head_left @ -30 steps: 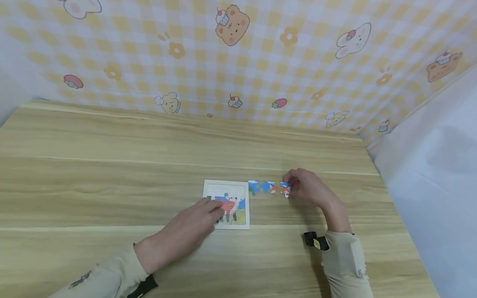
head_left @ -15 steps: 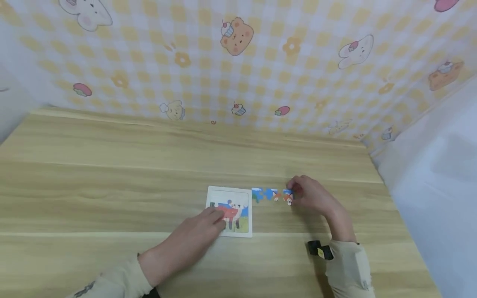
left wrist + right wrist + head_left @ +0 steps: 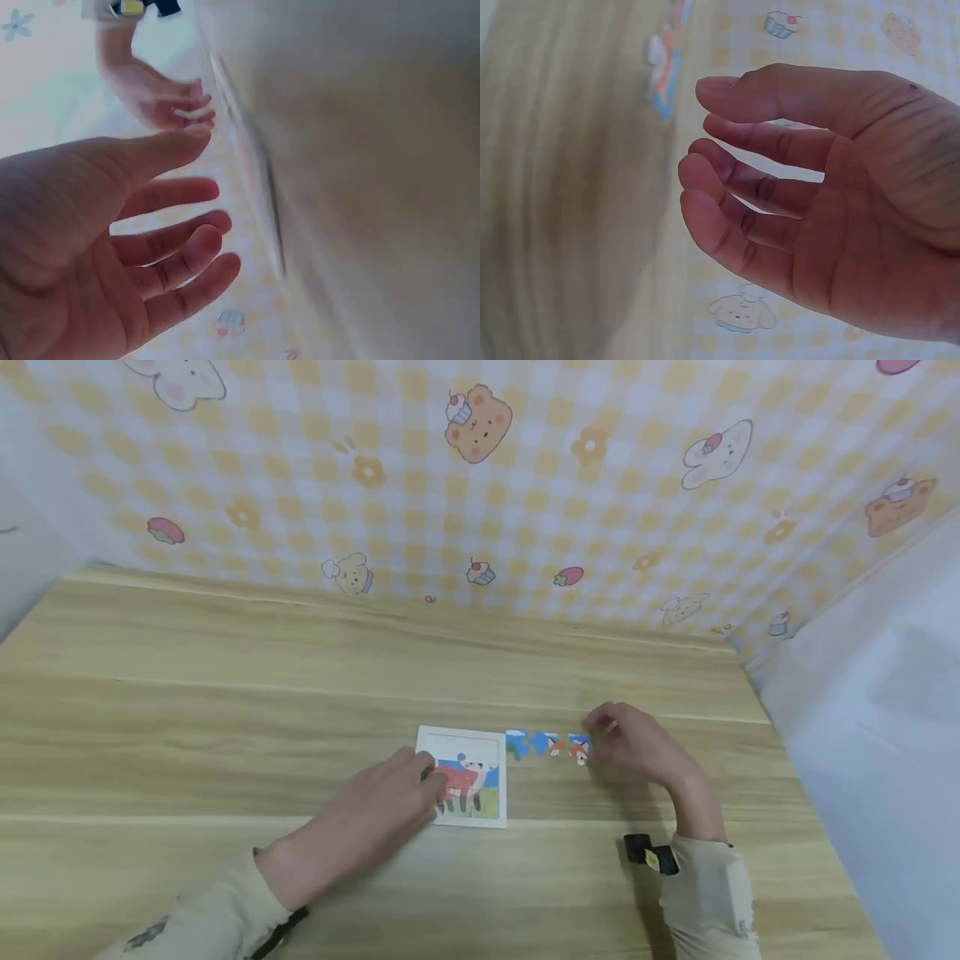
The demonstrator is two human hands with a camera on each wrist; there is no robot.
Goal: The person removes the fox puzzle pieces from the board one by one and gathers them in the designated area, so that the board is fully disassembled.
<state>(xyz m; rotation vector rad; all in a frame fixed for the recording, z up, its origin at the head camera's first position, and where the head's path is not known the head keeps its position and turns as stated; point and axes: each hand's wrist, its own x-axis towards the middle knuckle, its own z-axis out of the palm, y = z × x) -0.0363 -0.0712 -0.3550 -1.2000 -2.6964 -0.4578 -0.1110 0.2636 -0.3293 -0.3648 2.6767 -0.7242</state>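
In the head view, a small square puzzle board (image 3: 453, 746) lies on the table, its lower part filled with a picture of an animal with a red body. My left hand (image 3: 363, 818) hovers at the board's left edge; the left wrist view shows its fingers (image 3: 202, 281) loosely bent and holding nothing. Beside the board, a blue and green puzzle piece (image 3: 516, 743) and a blue one with a fox ear (image 3: 549, 744) lie together. The fox-face puzzle piece (image 3: 578, 749) sits just right of them. My right hand (image 3: 645, 747) is beside it, fingers relaxed with nothing between them.
The wood-grain table (image 3: 247, 727) extends on all sides. A yellow checked cloth (image 3: 405, 518) with cartoon prints hangs behind it, and a white sheet (image 3: 862, 752) stands along the right. A black strap (image 3: 651, 853) is at the right wrist.
My left hand has drawn back to the left, uncovering more of the board's picture. My right fingertips have come away from the fox-face puzzle piece. The head view has shifted a little.
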